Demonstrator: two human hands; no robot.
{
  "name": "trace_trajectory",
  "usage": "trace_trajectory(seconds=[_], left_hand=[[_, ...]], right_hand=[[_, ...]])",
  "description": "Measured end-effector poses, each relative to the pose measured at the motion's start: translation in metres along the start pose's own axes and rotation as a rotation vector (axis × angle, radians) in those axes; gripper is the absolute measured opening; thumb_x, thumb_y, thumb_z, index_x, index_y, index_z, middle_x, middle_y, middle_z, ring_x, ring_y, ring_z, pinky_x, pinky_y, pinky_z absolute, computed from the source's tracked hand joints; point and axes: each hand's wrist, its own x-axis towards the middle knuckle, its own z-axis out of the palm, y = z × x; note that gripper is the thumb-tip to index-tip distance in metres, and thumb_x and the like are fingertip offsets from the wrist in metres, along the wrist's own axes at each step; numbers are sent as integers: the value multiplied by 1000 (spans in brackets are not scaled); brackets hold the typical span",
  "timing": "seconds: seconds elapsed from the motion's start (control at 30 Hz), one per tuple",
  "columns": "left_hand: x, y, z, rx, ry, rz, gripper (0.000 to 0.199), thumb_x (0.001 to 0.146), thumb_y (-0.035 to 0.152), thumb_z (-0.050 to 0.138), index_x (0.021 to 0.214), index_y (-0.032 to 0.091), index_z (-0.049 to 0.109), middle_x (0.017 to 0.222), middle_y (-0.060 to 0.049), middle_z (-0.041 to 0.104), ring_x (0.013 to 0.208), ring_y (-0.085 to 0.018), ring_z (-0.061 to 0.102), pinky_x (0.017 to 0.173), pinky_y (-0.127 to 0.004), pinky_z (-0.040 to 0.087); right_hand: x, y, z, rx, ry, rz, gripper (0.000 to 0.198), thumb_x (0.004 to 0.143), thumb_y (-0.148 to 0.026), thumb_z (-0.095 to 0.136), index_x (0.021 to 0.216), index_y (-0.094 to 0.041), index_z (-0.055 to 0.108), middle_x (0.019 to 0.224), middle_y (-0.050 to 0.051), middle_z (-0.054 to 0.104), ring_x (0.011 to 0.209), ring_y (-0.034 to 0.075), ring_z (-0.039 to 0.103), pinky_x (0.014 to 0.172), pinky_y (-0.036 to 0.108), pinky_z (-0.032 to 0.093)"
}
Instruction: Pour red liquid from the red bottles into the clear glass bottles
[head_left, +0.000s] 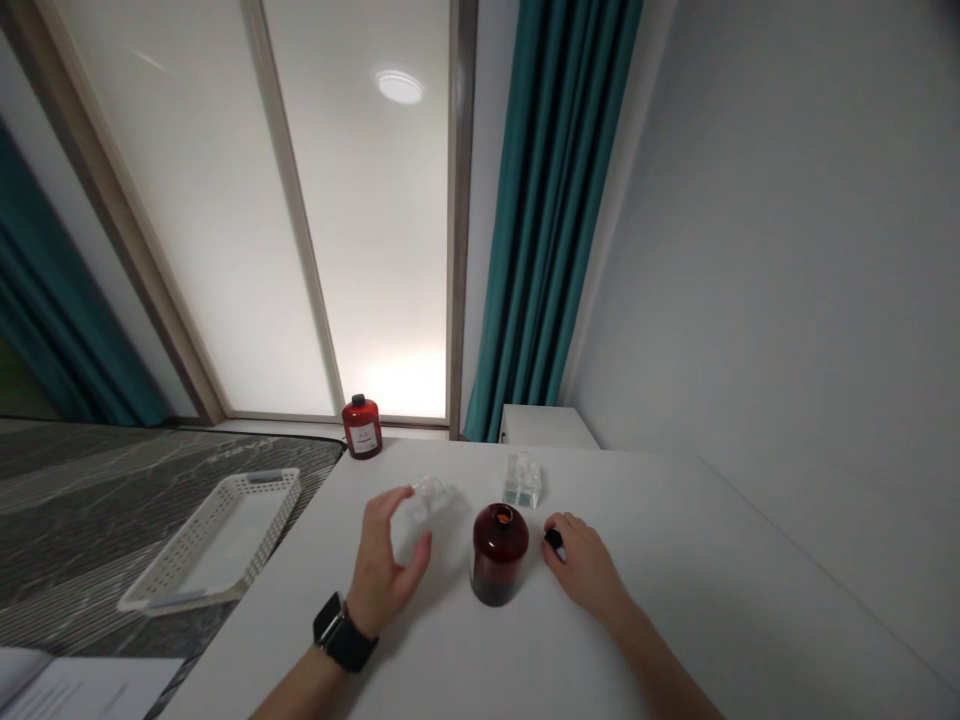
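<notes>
Holding a clear glass item (pixel 429 497), the left hand (pixel 386 572) shows a wide, curved grip: the fingertips meet the item's upper side and the thumb is spread below, apart from it. The item is transparent and blurred, so its exact shape and its long axis cannot be told. A dark watch (pixel 341 632) sits on the left wrist.

The right hand (pixel 585 570) lies low on the white surface (pixel 720 600) with a narrow grip closed around a small black cap (pixel 553 539), which shows only at the fingertips.

Between the two hands stands a dark red bottle (pixel 496 555), upright, long axis vertical, open mouth pointing up. It is near both hands and touches neither. A clear glass block (pixel 523 481) stands just behind the bottle, toward the far edge of the surface. A second red bottle (pixel 361 427) with a black cap and a white label stands upright at the far left corner of the surface, well apart from the hands.

Bare surface extends to the right of the right hand and toward the near edge. Off the left edge, a white perforated tray (pixel 225 540) rests on a dark patterned bed (pixel 97 500). A wall borders the right side.
</notes>
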Motion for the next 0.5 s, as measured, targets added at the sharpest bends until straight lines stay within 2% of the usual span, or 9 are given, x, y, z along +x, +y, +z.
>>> trace_trajectory(seconds=[0.1,0.2,0.27,0.33,0.4,0.5], left_hand=[[1,28,2,-123,-258,81,60,85,17,59,141,21,36,131,-17,52,123,-33,53,101,-55,49],[2,41,13,-240,-393,19,83,80,20,67,150,22,22,143,-20,42,129,-36,48,103,-58,47],[3,43,22,-324,-441,-55,95,77,20,71,152,24,14,146,-20,39,131,-36,47,104,-59,46],[2,42,31,-392,-473,-139,101,74,18,74,153,24,11,145,-19,41,131,-35,49,105,-60,45],[-1,40,37,-444,-471,-231,101,73,17,75,152,24,14,140,-18,47,128,-34,52,105,-60,44],[-6,37,44,-504,-454,-330,93,72,16,75,149,23,22,132,-15,56,124,-33,56,106,-59,42]], right_hand=[[5,-6,-11,101,18,0,9,86,-17,49,93,-22,51,88,4,64,77,21,64,70,34,52],[12,-23,-28,253,40,-23,5,91,-23,46,97,-23,46,94,3,64,79,18,66,70,32,55],[16,-40,-40,469,73,-60,6,91,-27,50,94,-25,45,99,4,65,94,20,66,83,37,54],[19,-59,-50,588,84,-104,8,91,-28,54,92,-25,46,104,5,67,102,21,64,93,41,51],[23,-74,-56,625,60,-152,7,90,-25,55,95,-25,50,108,7,68,109,22,62,100,44,48],[29,-88,-59,590,-38,-224,17,89,-19,55,105,-24,58,116,8,67,121,23,57,106,46,43]])
